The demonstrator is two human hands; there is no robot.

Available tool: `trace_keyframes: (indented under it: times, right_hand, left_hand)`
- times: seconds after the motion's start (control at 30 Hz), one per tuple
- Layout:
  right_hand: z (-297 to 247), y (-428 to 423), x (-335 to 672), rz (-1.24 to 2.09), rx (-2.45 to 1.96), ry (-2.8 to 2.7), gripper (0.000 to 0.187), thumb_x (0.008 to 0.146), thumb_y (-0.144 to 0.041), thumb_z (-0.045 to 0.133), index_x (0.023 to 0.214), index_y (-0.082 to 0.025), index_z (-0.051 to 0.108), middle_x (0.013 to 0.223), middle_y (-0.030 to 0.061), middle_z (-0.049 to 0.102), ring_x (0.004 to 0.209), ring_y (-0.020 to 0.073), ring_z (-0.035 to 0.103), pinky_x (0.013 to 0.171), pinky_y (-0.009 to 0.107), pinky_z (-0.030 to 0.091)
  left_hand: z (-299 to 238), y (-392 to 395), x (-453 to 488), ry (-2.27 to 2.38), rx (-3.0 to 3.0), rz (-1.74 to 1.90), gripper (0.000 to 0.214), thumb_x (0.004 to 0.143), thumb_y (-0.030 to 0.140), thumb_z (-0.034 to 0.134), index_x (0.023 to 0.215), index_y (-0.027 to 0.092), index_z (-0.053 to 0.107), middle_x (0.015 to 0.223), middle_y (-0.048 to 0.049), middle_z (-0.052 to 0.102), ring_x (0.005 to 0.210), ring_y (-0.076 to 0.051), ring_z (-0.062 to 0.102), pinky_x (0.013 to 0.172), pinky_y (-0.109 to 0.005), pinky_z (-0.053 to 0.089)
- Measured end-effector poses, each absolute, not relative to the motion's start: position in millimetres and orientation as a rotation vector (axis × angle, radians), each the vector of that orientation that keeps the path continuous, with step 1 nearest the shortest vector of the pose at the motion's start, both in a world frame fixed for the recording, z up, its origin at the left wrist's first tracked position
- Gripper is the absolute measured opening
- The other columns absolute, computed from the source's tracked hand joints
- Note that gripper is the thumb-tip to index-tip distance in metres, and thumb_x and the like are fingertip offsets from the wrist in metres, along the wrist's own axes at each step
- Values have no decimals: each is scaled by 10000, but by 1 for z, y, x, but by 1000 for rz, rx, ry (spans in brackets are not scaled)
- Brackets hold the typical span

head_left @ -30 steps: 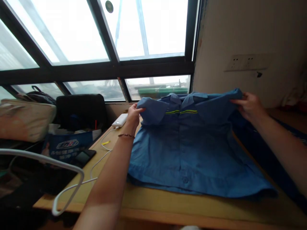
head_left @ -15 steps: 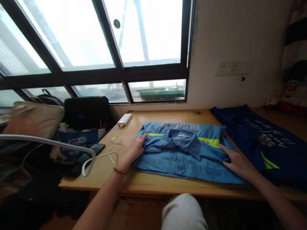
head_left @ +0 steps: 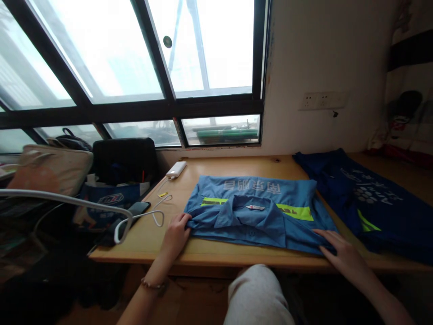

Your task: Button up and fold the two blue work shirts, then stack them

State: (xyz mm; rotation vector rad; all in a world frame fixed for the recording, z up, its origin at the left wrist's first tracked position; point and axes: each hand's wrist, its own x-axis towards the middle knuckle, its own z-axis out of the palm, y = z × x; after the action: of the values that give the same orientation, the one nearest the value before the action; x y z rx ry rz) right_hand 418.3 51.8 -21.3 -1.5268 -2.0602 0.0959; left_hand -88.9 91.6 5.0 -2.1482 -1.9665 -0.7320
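Observation:
A light-blue work shirt (head_left: 252, 230) lies folded on the wooden table (head_left: 209, 163), its collar toward me. Behind the collar show yellow-green strips and pale printed characters. My left hand (head_left: 176, 232) is closed on the shirt's left edge, fingers on top of the fabric. At the right front edge, my right hand (head_left: 336, 246) pinches the cloth between thumb and fingers. The fabric under both sets of fingers is partly hidden.
A dark-blue garment (head_left: 341, 203) with white print lies on the right. To the left are a white power bank (head_left: 176, 169) with a cable (head_left: 157, 214) and a dark phone (head_left: 139, 208). A black chair (head_left: 125, 158) stands beside the table, and a window (head_left: 209, 49) is behind.
Both hands have come toward me, drawing the collar end nearer. The shirt's front fold has become shallower, and more of the strips and printed back shows behind the collar.

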Motion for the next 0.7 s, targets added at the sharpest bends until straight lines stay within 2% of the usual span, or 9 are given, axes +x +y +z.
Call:
trace_keyframes:
  times: [0.13, 0.27, 0.37, 0.53, 0.7]
  right_hand:
    - [-50, 33, 410, 18, -1476, -1867, 336, 762, -389, 523, 1036, -202, 574, 1043, 64, 600, 984, 226, 542, 874, 365, 419]
    - [-61, 26, 391, -260, -1519, -1557, 239, 797, -363, 492, 858, -169, 619, 904, 85, 639, 874, 228, 572, 862, 382, 396]
    - [-67, 27, 381, -399, -1598, -1467, 255, 812, -354, 464, 820, -150, 616, 855, 98, 645, 832, 231, 575, 840, 378, 389]
    - [-68, 27, 386, -401, -1729, -1410, 355, 836, -407, 376, 813, -136, 604, 836, 124, 632, 819, 248, 564, 765, 350, 406]
    - [-65, 24, 388, -385, -1733, -1436, 319, 826, -394, 397, 815, -147, 599, 854, 112, 628, 828, 240, 561, 773, 339, 406]
  left_hand:
    - [-14, 85, -100, -2095, -2174, -1053, 222, 740, 285, 431, 868, 226, 603, 1081, -58, 584, 1038, -205, 523, 921, -311, 383]
    - [-15, 81, -103, -2176, -2107, -1234, 228, 742, 343, 456, 832, 226, 630, 1079, -54, 606, 1043, -204, 536, 949, -316, 372]
    - [-15, 78, -105, -2225, -2051, -1398, 246, 722, 362, 480, 828, 218, 650, 1055, -49, 628, 1028, -213, 550, 948, -331, 381]
    - [-16, 75, -112, -2264, -2038, -1564, 242, 693, 371, 513, 812, 228, 669, 1011, -35, 650, 993, -219, 572, 932, -346, 400]
    - [-10, 71, -111, -2256, -2122, -1540, 288, 679, 384, 556, 892, 214, 653, 1024, -38, 644, 1012, -214, 559, 915, -324, 408]
